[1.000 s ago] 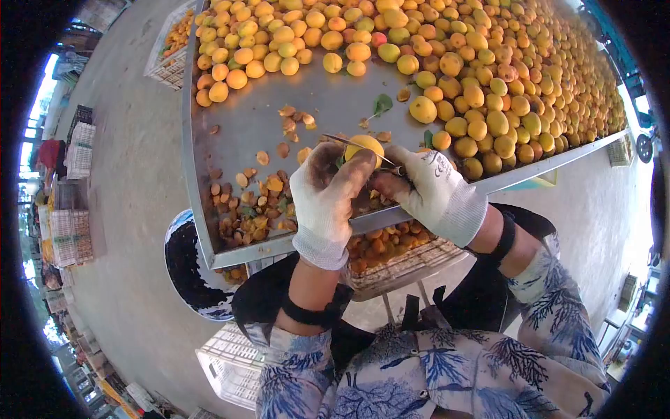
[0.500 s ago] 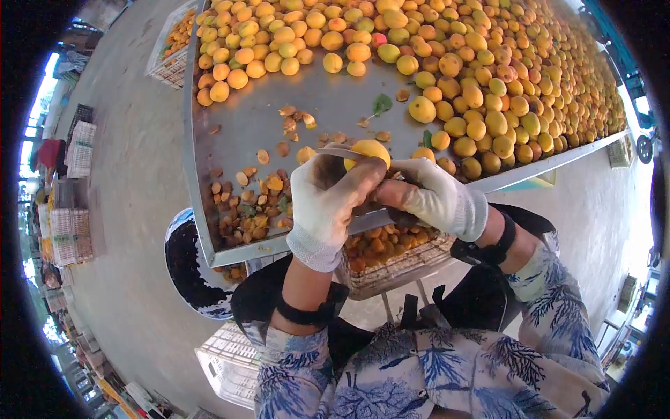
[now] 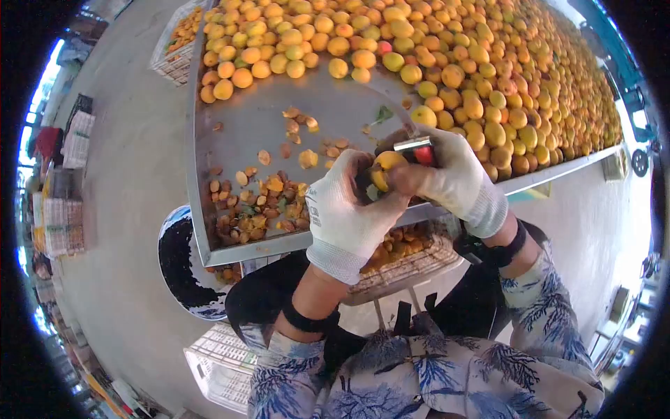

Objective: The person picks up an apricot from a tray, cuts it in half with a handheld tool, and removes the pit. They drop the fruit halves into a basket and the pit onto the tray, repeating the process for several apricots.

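Observation:
A yellow apricot (image 3: 388,162) sits between my two gloved hands, over the near edge of the metal table. My left hand (image 3: 352,209) wraps round its left side, with the thumb underneath. A dark line parts the fruit into an upper and a lower piece. In my right hand (image 3: 450,178) is a knife (image 3: 423,152) with a red and silver handle, its blurred blade pointing up and away. The right thumb presses on the apricot's right side. Both white gloves are stained dark at the fingers.
Whole apricots (image 3: 481,91) heap across the table's back and right. Pits and scraps (image 3: 262,202) lie at its left front corner. Below the edge stands a crate of apricot pieces (image 3: 398,276); a black-lined basin (image 3: 185,258) and white crate (image 3: 223,363) stand left.
The knife blade has swung from beside the apricot to pointing up and away. My hands have turned, and the fruit now shows a parting line.

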{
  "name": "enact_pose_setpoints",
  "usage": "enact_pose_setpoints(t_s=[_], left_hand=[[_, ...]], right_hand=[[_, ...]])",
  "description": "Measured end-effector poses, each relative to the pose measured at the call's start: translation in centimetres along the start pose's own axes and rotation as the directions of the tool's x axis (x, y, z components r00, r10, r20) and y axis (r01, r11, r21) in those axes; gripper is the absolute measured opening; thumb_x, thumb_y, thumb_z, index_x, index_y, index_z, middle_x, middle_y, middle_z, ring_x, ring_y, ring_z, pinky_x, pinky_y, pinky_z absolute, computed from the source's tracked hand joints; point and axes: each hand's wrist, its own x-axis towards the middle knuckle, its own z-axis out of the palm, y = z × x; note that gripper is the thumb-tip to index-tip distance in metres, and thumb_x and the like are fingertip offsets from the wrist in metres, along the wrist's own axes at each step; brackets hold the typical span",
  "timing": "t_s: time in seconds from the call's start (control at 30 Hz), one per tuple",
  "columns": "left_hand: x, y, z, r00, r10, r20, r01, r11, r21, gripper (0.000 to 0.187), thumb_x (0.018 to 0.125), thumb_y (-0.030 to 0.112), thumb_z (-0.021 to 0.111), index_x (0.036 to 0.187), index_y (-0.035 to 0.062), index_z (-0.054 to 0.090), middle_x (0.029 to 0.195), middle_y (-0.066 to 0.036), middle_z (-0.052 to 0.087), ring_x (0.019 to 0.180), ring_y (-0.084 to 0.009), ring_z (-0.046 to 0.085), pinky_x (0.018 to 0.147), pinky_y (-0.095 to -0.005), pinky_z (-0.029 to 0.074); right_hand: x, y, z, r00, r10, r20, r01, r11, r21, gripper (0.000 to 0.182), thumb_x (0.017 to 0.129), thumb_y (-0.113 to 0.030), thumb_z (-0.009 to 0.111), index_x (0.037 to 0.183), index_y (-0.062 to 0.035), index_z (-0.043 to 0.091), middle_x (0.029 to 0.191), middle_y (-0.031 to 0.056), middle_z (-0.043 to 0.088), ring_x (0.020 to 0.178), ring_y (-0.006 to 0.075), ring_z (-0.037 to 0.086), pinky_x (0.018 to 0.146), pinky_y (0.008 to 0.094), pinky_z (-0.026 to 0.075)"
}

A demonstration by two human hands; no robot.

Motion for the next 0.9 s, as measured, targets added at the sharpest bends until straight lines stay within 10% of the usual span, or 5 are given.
enact_pose_setpoints(t_s=[0.1,0.27,0.63,0.77,0.9], left_hand=[[-0.3,-0.7,0.6,0.974,-0.207,0.090,0.226,0.902,-0.369,0.030,0.070,0.012,0.082,0.087,-0.0017,0.061,0.075,-0.004,0.065,0.069,-0.0069,0.057,0.064,-0.0260,0.050],[-0.7,-1.3,0.7,0.963,-0.220,0.154,0.262,0.896,-0.358,0.030,0.072,0.006,0.080,0.093,-0.0035,0.060,0.083,-0.005,0.065,0.070,-0.0063,0.057,0.062,-0.0225,0.049],[-0.5,-1.1,0.3,0.923,-0.289,0.253,0.374,0.531,-0.760,0.022,0.081,-0.004,0.059,0.103,-0.0030,0.060,0.091,-0.009,0.067,0.074,-0.0150,0.065,0.056,-0.0235,0.048],[-0.4,-1.6,-0.3,0.790,-0.075,0.608,0.318,0.899,-0.302,0.033,0.074,-0.007,0.057,0.106,-0.0032,0.063,0.104,-0.011,0.066,0.099,-0.0159,0.061,0.089,-0.0270,0.047],[0.4,-2.0,0.1,0.949,-0.280,0.147,0.310,0.915,-0.259,0.032,0.074,-0.009,0.056,0.104,-0.0042,0.066,0.100,-0.008,0.068,0.095,-0.0155,0.062,0.087,-0.0275,0.048]], right_hand=[[-0.4,-0.9,-0.1,0.984,0.180,0.018,-0.180,0.966,0.188,0.037,0.083,-0.029,0.074,0.105,-0.0010,0.063,0.074,0.0022,0.062,0.060,0.0062,0.053,0.053,0.0230,0.043],[-0.9,1.4,-0.7,0.931,0.329,0.157,-0.348,0.673,0.653,0.030,0.094,-0.035,0.060,0.090,-0.0052,0.061,0.061,0.0032,0.056,0.037,0.0049,0.038,0.034,0.0212,0.028],[-0.9,2.3,-1.1,0.949,0.299,0.099,-0.260,0.567,0.782,0.031,0.097,-0.039,0.054,0.094,-0.0083,0.060,0.062,0.0036,0.057,0.037,0.0043,0.034,0.035,0.0204,0.023],[-0.7,2.2,-2.3,0.943,0.328,0.051,-0.272,0.673,0.688,0.034,0.097,-0.041,0.053,0.101,-0.0082,0.059,0.070,0.0039,0.059,0.041,0.0036,0.033,0.039,0.0201,0.025],[-0.9,2.3,-1.5,0.927,0.372,-0.055,-0.245,0.708,0.662,0.033,0.097,-0.041,0.055,0.089,-0.0087,0.058,0.060,-0.0018,0.045,0.038,0.0049,0.028,0.038,0.0219,0.024]])
